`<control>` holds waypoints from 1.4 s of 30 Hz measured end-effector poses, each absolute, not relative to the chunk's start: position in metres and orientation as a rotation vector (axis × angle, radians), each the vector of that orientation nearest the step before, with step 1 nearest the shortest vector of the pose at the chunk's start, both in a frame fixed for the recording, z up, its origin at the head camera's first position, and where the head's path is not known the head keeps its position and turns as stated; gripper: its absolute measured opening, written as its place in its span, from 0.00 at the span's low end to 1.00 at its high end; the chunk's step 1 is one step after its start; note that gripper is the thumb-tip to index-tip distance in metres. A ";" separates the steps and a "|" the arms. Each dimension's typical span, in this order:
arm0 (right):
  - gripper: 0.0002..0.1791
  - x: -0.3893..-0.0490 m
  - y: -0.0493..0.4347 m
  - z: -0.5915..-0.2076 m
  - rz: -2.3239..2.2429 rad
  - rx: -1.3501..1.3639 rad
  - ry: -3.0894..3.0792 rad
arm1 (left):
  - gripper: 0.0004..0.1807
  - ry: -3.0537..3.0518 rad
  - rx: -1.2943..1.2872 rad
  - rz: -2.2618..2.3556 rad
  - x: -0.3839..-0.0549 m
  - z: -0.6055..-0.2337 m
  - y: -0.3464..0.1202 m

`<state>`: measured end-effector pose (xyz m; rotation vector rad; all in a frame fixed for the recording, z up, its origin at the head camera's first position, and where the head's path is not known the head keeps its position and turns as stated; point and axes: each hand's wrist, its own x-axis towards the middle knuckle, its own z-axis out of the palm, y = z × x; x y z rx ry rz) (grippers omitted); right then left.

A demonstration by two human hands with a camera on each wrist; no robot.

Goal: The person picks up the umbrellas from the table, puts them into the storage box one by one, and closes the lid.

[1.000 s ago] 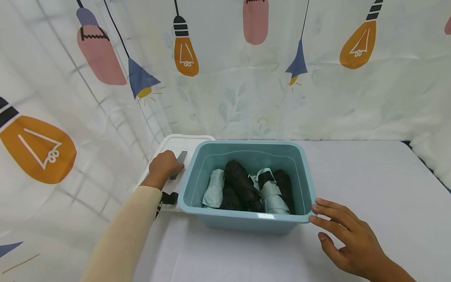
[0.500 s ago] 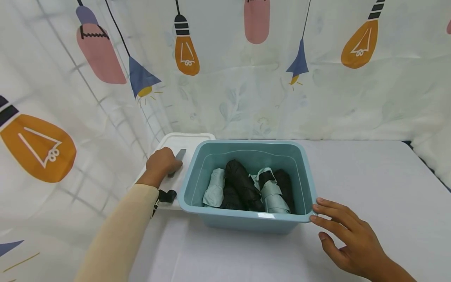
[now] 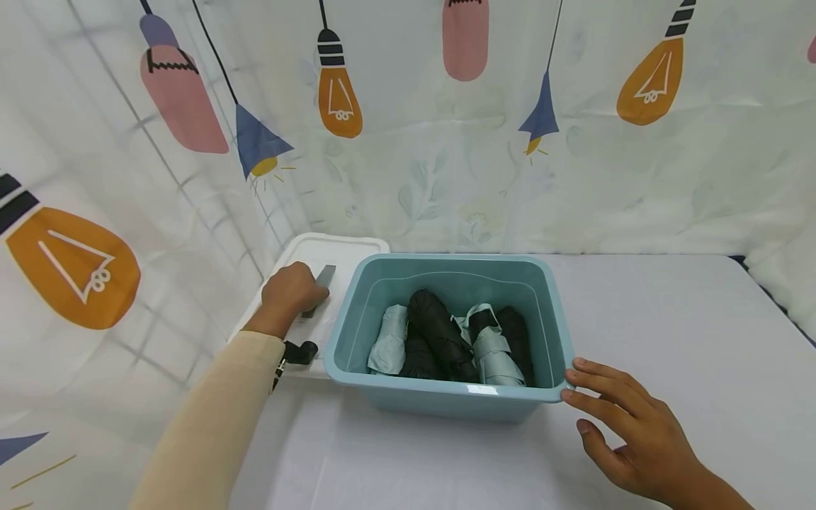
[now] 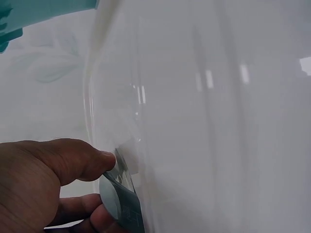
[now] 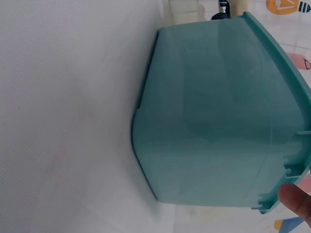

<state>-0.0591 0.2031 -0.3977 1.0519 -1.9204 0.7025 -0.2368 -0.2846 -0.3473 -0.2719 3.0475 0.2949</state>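
My left hand (image 3: 290, 296) pinches a grey handle (image 4: 127, 206) on a white plastic lid (image 3: 338, 248), thumb on one side and fingers curled on the other. The lid lies to the left of a teal plastic bin (image 3: 446, 414), partly hidden behind it. My right hand (image 3: 627, 425) touches the bin's near right rim corner with its fingertips, fingers fairly straight and thumb spread. Inside the bin rest rolled fabric bundles: a pale teal roll (image 3: 389, 340), a black roll (image 3: 440, 333), a strapped pale teal roll (image 3: 496, 354) and a dark roll (image 3: 515, 336).
A white cloth (image 3: 669, 312) covers the table around the bin. Behind and at the left hang curtains (image 3: 408, 163) printed with lamps and bulbs. The left curtain comes close to the left hand and the lid.
My left hand has shifted slightly left and away from me, with the handle in its grip. The lid's far edge appears a little higher. My right hand and the bin stay put.
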 end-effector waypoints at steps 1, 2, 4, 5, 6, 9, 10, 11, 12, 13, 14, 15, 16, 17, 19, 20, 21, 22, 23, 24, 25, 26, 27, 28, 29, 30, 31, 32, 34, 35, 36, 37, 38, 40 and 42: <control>0.22 -0.059 0.203 -0.398 0.702 1.051 -1.920 | 0.10 3.049 -0.271 0.294 -0.237 -0.346 -0.285; 0.22 -0.059 0.203 -0.398 0.701 1.050 -1.920 | 0.10 3.047 -0.269 0.294 -0.237 -0.345 -0.285; 0.22 -0.059 0.203 -0.398 0.700 1.047 -1.923 | 0.10 3.046 -0.265 0.297 -0.237 -0.343 -0.285; 0.22 -0.059 0.203 -0.398 0.698 1.045 -1.926 | 0.10 3.046 -0.266 0.296 -0.237 -0.342 -0.285; 0.22 -0.059 0.203 -0.399 0.697 1.044 -1.930 | 0.09 3.047 -0.263 0.295 -0.237 -0.341 -0.285; 0.22 -0.059 0.203 -0.399 0.694 1.042 -1.936 | 0.09 3.046 -0.267 0.289 -0.237 -0.338 -0.285; 0.22 -0.059 0.203 -0.399 0.692 1.041 -1.938 | 0.09 3.045 -0.270 0.288 -0.237 -0.337 -0.285; 0.22 -0.059 0.203 -0.399 0.690 1.040 -1.938 | 0.09 3.046 -0.272 0.287 -0.237 -0.336 -0.286; 0.22 -0.059 0.203 -0.400 0.690 1.039 -1.937 | 0.09 3.045 -0.274 0.287 -0.237 -0.335 -0.286; 0.22 -0.059 0.203 -0.400 0.690 1.040 -1.936 | 0.09 3.045 -0.275 0.288 -0.237 -0.335 -0.286; 0.22 -0.059 0.203 -0.400 0.688 1.039 -1.937 | 0.09 3.046 -0.276 0.291 -0.238 -0.334 -0.286; 0.22 -0.059 0.203 -0.400 0.688 1.038 -1.937 | 0.09 3.046 -0.277 0.296 -0.238 -0.333 -0.286; 0.22 -0.059 0.202 -0.400 0.687 1.037 -1.938 | 0.09 3.047 -0.277 0.299 -0.238 -0.333 -0.286; 0.22 -0.059 0.203 -0.400 0.687 1.037 -1.938 | 0.09 3.048 -0.277 0.300 -0.238 -0.332 -0.286; 0.22 -0.059 0.203 -0.400 0.687 1.038 -1.939 | 0.09 3.049 -0.278 0.303 -0.238 -0.331 -0.286; 0.22 -0.059 0.203 -0.400 0.688 1.038 -1.937 | 0.09 3.050 -0.281 0.303 -0.238 -0.330 -0.286; 0.22 -0.059 0.203 -0.400 0.689 1.039 -1.935 | 0.09 3.050 -0.282 0.301 -0.238 -0.329 -0.286; 0.22 -0.059 0.203 -0.400 0.690 1.040 -1.933 | 0.09 3.051 -0.282 0.296 -0.238 -0.328 -0.286; 0.22 -0.060 0.203 -0.399 0.693 1.041 -1.932 | 0.09 3.048 -0.282 0.293 -0.238 -0.328 -0.286; 0.22 -0.060 0.203 -0.399 0.693 1.040 -1.934 | 0.10 3.046 -0.284 0.290 -0.238 -0.327 -0.286; 0.22 -0.059 0.203 -0.400 0.694 1.039 -1.934 | 0.10 3.042 -0.283 0.286 -0.238 -0.326 -0.286; 0.22 -0.059 0.203 -0.400 0.696 1.038 -1.934 | 0.10 3.040 -0.285 0.282 -0.238 -0.324 -0.286; 0.22 -0.059 0.203 -0.400 0.695 1.037 -1.936 | 0.10 3.039 -0.285 0.278 -0.238 -0.323 -0.286; 0.22 -0.059 0.203 -0.400 0.695 1.036 -1.937 | 0.10 3.038 -0.284 0.276 -0.238 -0.322 -0.286; 0.22 -0.059 0.203 -0.400 0.696 1.036 -1.936 | 0.10 3.037 -0.283 0.275 -0.238 -0.321 -0.286; 0.22 -0.059 0.203 -0.400 0.697 1.037 -1.936 | 0.10 3.038 -0.281 0.274 -0.238 -0.320 -0.286; 0.22 -0.060 0.203 -0.400 0.699 1.039 -1.931 | 0.10 3.040 -0.278 0.272 -0.238 -0.319 -0.286; 0.22 -0.060 0.203 -0.400 0.700 1.040 -1.930 | 0.10 3.043 -0.275 0.270 -0.238 -0.318 -0.286; 0.22 -0.060 0.203 -0.400 0.701 1.042 -1.930 | 0.11 3.046 -0.267 0.269 -0.238 -0.316 -0.285; 0.22 -0.060 0.203 -0.400 0.701 1.042 -1.930 | 0.11 3.048 -0.265 0.266 -0.239 -0.316 -0.285; 0.22 -0.060 0.203 -0.400 0.701 1.041 -1.933 | 0.11 3.052 -0.263 0.263 -0.239 -0.315 -0.286; 0.22 -0.060 0.202 -0.400 0.700 1.041 -1.932 | 0.11 3.055 -0.262 0.259 -0.239 -0.315 -0.285; 0.22 -0.060 0.202 -0.400 0.700 1.041 -1.932 | 0.11 3.059 -0.261 0.256 -0.240 -0.314 -0.285; 0.22 -0.060 0.202 -0.400 0.702 1.042 -1.924 | 0.12 3.067 -0.260 0.247 -0.240 -0.314 -0.285; 0.22 -0.061 0.202 -0.400 0.706 1.046 -1.916 | 0.12 3.074 -0.257 0.239 -0.241 -0.313 -0.285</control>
